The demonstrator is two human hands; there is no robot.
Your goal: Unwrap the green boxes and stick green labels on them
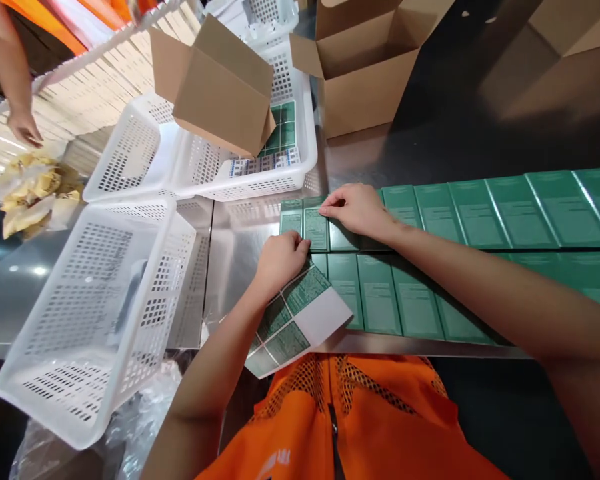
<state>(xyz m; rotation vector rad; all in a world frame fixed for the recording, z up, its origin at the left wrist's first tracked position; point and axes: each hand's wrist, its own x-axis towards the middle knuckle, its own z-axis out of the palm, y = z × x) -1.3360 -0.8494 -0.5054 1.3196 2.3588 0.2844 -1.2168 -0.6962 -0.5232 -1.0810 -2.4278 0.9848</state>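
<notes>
My left hand (284,261) is closed on a sheet of green stickers (285,323), which hangs tilted over the table's near edge. A bare white patch shows on the sheet's right part. Thumb and fingers of my right hand (353,208) are pinched at the upper right corner of a green sticker (315,229) lying on a green box near the left end of the far row. Two rows of green boxes (463,212) run to the right under my right forearm. My left fingertips also lie close to the front of that far row.
White perforated baskets (167,280) stand to the left. An open carton (225,93) leans in the back basket over more green sheets; another open carton (370,87) stands behind the boxes. Another person's hand (25,127) is at upper left, above yellowish crumpled pieces (35,190).
</notes>
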